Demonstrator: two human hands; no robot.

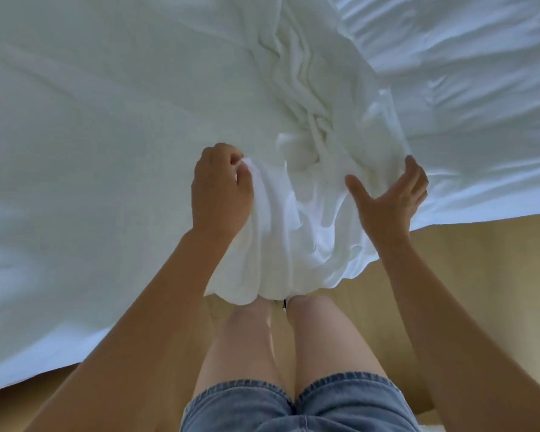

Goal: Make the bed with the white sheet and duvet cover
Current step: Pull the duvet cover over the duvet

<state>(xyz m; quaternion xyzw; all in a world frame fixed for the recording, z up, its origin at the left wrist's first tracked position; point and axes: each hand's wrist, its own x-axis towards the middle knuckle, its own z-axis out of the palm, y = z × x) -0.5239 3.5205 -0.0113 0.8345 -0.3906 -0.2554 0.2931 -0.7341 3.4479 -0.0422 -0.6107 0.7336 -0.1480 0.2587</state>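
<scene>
Sheet (281,244) (white, rumpled) bunches softly inside left hand (220,191).

Quick tally: left hand (220,191) plus right hand (387,202), two bare legs (247,344), one denim shorts (340,403), one bunched white sheet (289,232).

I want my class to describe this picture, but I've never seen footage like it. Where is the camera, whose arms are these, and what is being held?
There is no machine here. A person wears one wide-angle camera on the head, looking down, so you see their own arms, legs and denim shorts above a wooden floor. They stand at the edge of a bed covered in white linen. The left hand grips a bunched white cloth that hangs over the edge. The right hand is open, fingers spread, beside that cloth. Whether it is the sheet or the duvet cover cannot be told.
</scene>
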